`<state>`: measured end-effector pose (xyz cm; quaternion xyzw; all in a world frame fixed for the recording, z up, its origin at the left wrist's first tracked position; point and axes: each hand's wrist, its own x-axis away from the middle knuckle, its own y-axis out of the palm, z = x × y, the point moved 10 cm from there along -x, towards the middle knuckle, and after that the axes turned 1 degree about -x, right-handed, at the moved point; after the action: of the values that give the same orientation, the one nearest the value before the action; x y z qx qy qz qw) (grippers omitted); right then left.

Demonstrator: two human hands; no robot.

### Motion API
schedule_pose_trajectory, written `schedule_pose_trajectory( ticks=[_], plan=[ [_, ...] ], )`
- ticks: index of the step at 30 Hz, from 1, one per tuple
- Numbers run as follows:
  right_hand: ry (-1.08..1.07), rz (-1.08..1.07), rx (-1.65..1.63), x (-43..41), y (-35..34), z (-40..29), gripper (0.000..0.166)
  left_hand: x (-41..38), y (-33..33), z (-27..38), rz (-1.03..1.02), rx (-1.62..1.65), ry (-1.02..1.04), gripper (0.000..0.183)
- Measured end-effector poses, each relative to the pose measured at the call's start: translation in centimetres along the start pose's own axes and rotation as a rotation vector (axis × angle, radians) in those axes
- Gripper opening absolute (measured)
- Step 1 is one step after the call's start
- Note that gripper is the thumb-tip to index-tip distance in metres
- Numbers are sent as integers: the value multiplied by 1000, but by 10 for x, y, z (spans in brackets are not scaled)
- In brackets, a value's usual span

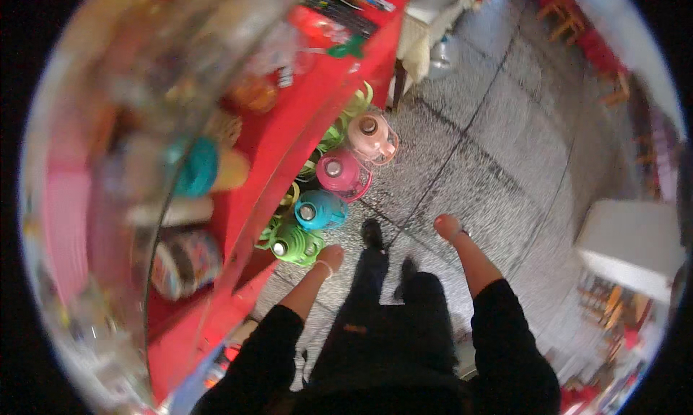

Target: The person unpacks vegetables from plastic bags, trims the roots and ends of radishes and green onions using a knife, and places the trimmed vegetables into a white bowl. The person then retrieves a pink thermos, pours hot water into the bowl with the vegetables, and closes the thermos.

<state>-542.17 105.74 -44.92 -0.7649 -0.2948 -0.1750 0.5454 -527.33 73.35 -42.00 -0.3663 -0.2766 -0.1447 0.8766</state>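
My left hand (331, 257) hangs low beside a light green plastic jug (296, 244), wearing a pale band at the wrist; it is blurred, and whether it touches the jug is unclear. Out to the right, over the tiled floor, is my right hand (448, 227), with a dark band at the wrist and nothing visible in it. Next to the green jug stand a blue jug (325, 210), a pink jug (344, 172) and a peach jug (371, 136) in a row on the floor, each with a handle and a round cap.
A red counter (281, 144) with a glass edge runs along the left, bearing blurred goods and a teal item (199, 167). Green items are behind the jugs. A white table (631, 244) stands at the right, near wooden chairs. A cream cloth (416, 52) hangs at the top.
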Motion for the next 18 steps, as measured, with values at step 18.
schedule_pose_trajectory(
  ticks=[18],
  plan=[
    [-199,-169,-234,-349,56,-110,30,-273,107,-76,-296,-515,-265,72]
  ],
)
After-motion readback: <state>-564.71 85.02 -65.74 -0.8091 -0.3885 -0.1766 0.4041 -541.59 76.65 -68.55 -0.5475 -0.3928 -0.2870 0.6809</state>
